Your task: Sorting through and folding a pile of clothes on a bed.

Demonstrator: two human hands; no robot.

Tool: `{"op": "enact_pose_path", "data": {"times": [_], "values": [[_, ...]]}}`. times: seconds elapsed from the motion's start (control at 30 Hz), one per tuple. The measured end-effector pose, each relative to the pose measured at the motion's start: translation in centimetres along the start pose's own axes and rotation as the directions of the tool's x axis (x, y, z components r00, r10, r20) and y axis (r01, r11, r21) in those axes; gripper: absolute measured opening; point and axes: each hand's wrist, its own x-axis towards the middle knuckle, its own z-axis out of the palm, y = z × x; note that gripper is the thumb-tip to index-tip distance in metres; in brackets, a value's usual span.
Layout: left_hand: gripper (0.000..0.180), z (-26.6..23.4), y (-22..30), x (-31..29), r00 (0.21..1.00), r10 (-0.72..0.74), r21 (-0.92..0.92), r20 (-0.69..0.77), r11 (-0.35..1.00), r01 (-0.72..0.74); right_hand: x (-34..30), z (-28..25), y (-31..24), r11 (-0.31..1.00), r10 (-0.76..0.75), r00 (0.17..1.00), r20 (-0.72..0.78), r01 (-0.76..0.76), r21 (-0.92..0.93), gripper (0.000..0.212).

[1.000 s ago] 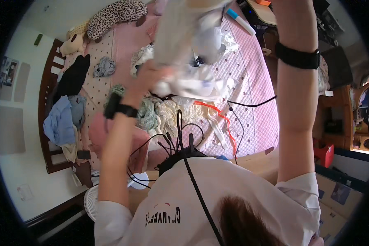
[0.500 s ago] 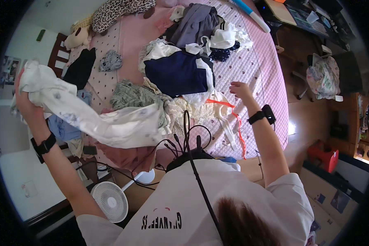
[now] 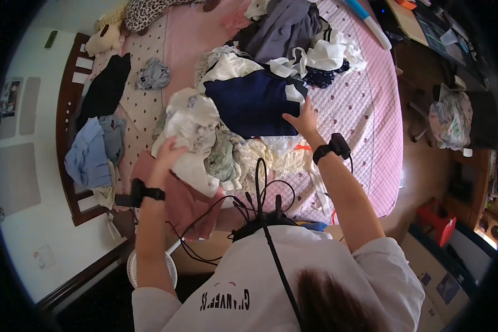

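A white garment with a faint floral print (image 3: pixel 191 119) lies bunched on the bed, left of the middle. My left hand (image 3: pixel 167 157) is over its near left edge, fingers apart, seemingly not gripping it. Right of it, a navy blue garment (image 3: pixel 252 105) is spread on top of the pile. At the navy cloth's right edge rests my right hand (image 3: pixel 304 119), thumb and fingers spread and touching the fabric. Below these lie a grey-green garment (image 3: pixel 221 157), a cream lacy garment (image 3: pixel 271 157) and a dusty pink cloth (image 3: pixel 188 202).
Grey (image 3: pixel 279 30) and white clothes (image 3: pixel 326 52) are heaped farther back. Light blue (image 3: pixel 88 155) and black garments (image 3: pixel 105 91) lie by the wooden headboard (image 3: pixel 66 133). A white fan (image 3: pixel 169 268) stands below left. Black cables (image 3: pixel 263 205) hang before me.
The white floral garment, held up at the left before, now lies on the pile. My left hand has let go and come rightward; my right hand has moved left to the navy garment.
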Motion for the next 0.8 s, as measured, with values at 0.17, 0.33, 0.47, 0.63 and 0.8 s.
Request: {"op": "enact_pose_path", "data": {"times": [0.17, 0.33, 0.47, 0.63, 0.8], "values": [[0.047, 8.0, 5.2, -2.4, 0.893, -0.121, -0.303, 0.434, 0.914, 0.271, 1.2, 0.6, -1.5, 0.967, 0.178, 0.872, 0.456, -0.241, 0.083, 0.057], [0.052, 13.6, 6.5, -2.4, 0.668, -0.064, -0.642, 0.742, 0.222, 0.734, -5.5, 2.3, -8.9, 0.687, -0.522, 0.712, 0.469, 0.025, 0.726, 0.036], [0.023, 15.3, 3.3, 0.1, 0.953, 0.062, -0.949, 0.296, 0.133, 0.286, -6.1, 0.1, -11.8, 0.820, -0.528, 0.500, 0.686, 0.088, 0.566, 0.044], [0.039, 12.1, 5.4, -0.6, 0.908, -0.139, -0.912, 0.395, 0.054, 0.406, -1.3, -0.3, -3.5, 0.813, -0.184, 0.830, 0.526, -0.172, 0.557, 0.038], [0.042, 9.3, 4.3, -2.1, 0.913, -0.178, -0.916, 0.367, 0.101, 0.387, 2.2, 0.6, 2.6, 0.998, -0.048, 0.999, 0.005, 0.047, 0.029, 0.091]]}}
